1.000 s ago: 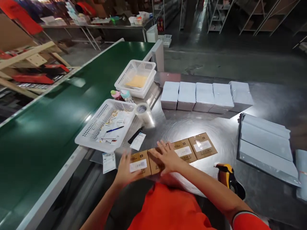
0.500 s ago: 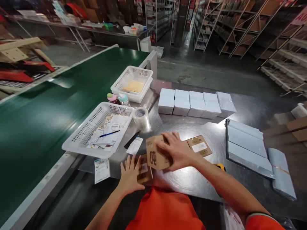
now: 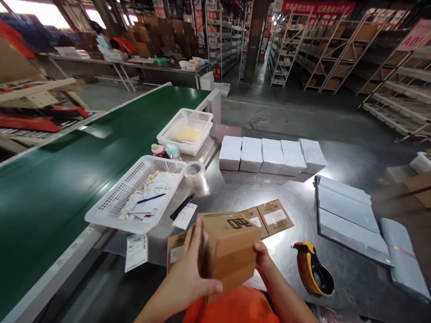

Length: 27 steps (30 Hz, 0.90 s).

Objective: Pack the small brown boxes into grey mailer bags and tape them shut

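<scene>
A brown cardboard box (image 3: pixel 232 251) with dark printing on top is held at the table's near edge, close to my body. My left hand (image 3: pixel 191 273) grips its left side, thumb along the near face. On the right side, the fingers of my right hand (image 3: pixel 266 260) press against the box, partly hidden behind it. Another cardboard box (image 3: pixel 172 255) with a white label sits just left, partly covered by my left hand. Beyond the held box lie two more labelled boxes, one (image 3: pixel 275 218) fully visible, the other (image 3: pixel 255 219) partly covered.
A yellow-and-black tape dispenser (image 3: pixel 311 269) lies to the right, before grey mailer bags (image 3: pixel 350 215). White stacks (image 3: pixel 272 154) line the back. Left are a clear tape roll (image 3: pixel 196 177), a label slip (image 3: pixel 185 216), a basket of papers (image 3: pixel 101 211) and a green conveyor (image 3: pixel 50 193).
The box has turned and come nearer my body. My left hand has moved from the lower box onto its left side; my right hand has shifted to its right side. The tape dispenser is now uncovered.
</scene>
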Tool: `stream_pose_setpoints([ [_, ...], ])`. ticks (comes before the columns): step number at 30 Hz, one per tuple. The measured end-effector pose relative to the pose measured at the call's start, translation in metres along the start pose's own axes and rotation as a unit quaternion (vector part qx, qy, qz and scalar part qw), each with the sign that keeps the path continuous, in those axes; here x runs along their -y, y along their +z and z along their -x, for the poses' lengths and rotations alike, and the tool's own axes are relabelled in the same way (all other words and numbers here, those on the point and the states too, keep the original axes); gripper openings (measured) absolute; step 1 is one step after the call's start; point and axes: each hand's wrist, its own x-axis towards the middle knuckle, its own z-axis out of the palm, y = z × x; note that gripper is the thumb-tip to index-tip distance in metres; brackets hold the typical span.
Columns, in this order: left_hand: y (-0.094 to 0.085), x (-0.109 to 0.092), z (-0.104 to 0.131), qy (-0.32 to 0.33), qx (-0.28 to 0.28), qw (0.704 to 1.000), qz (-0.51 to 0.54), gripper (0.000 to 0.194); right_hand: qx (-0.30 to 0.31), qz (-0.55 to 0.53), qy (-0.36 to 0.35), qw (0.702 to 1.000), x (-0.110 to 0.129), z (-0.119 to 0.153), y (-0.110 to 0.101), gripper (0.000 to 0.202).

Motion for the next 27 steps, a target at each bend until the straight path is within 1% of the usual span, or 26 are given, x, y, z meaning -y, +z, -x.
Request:
stream_pose_setpoints([
  [2, 0.007, 0.012, 0.001, -0.023, -0.063, 0.998, -0.014, 0.120, 0.028, -0.012, 0.007, 0.999, 0.001, -0.005, 0.008, 0.086],
  [4, 0.011, 0.020, -0.001, -0.024, -0.127, 0.991, -0.045, 0.107, 0.032, 0.027, 0.001, 0.999, 0.005, -0.010, 0.010, 0.085],
  [6, 0.010, 0.018, -0.004, -0.014, -0.162, 0.981, -0.106, 0.104, -0.008, 0.111, -0.056, 0.992, 0.014, -0.014, 0.000, 0.084],
  [7, 0.010, 0.014, -0.006, -0.008, -0.163, 0.976, -0.142, 0.105, -0.040, 0.155, -0.100, 0.982, 0.021, -0.014, -0.009, 0.082],
  [9, 0.009, 0.000, -0.010, 0.003, -0.131, 0.969, -0.211, 0.107, -0.121, 0.231, -0.181, 0.948, 0.038, -0.011, -0.036, 0.074],
  [10, 0.009, -0.008, -0.013, 0.009, -0.106, 0.964, -0.244, 0.106, -0.163, 0.264, -0.207, 0.928, 0.048, -0.008, -0.052, 0.071],
  [12, 0.011, -0.023, -0.021, 0.020, -0.054, 0.948, -0.312, 0.104, -0.226, 0.330, -0.221, 0.889, 0.067, -0.002, -0.083, 0.066],
  [13, 0.013, -0.029, -0.025, 0.025, -0.034, 0.938, -0.344, 0.103, -0.242, 0.361, -0.217, 0.874, 0.074, 0.000, -0.098, 0.064],
  [14, 0.016, -0.033, -0.031, 0.034, -0.018, 0.927, -0.373, 0.101, -0.247, 0.391, -0.212, 0.861, 0.079, 0.002, -0.110, 0.062],
  [16, 0.024, -0.038, -0.041, 0.058, 0.006, 0.909, -0.414, 0.097, -0.239, 0.454, -0.215, 0.831, 0.084, 0.002, -0.129, 0.058],
  [18, 0.034, -0.039, -0.049, 0.078, 0.023, 0.897, -0.434, 0.095, -0.224, 0.533, -0.237, 0.781, 0.085, -0.003, -0.140, 0.057],
  [20, 0.045, -0.039, -0.055, 0.090, 0.038, 0.891, -0.443, 0.095, -0.220, 0.607, -0.256, 0.719, 0.086, -0.013, -0.149, 0.058],
  [21, 0.051, -0.039, -0.057, 0.092, 0.046, 0.890, -0.445, 0.096, -0.228, 0.638, -0.252, 0.691, 0.087, -0.018, -0.152, 0.059],
  [23, 0.060, -0.039, -0.059, 0.092, 0.060, 0.891, -0.441, 0.097, -0.265, 0.683, -0.203, 0.650, 0.089, -0.027, -0.157, 0.060],
  [25, 0.065, -0.034, -0.059, 0.087, 0.060, 0.897, -0.430, 0.095, -0.298, 0.707, -0.117, 0.631, 0.090, -0.034, -0.160, 0.061],
  [27, 0.066, -0.023, -0.060, 0.087, 0.052, 0.901, -0.421, 0.091, -0.303, 0.723, -0.040, 0.619, 0.088, -0.037, -0.158, 0.065],
])
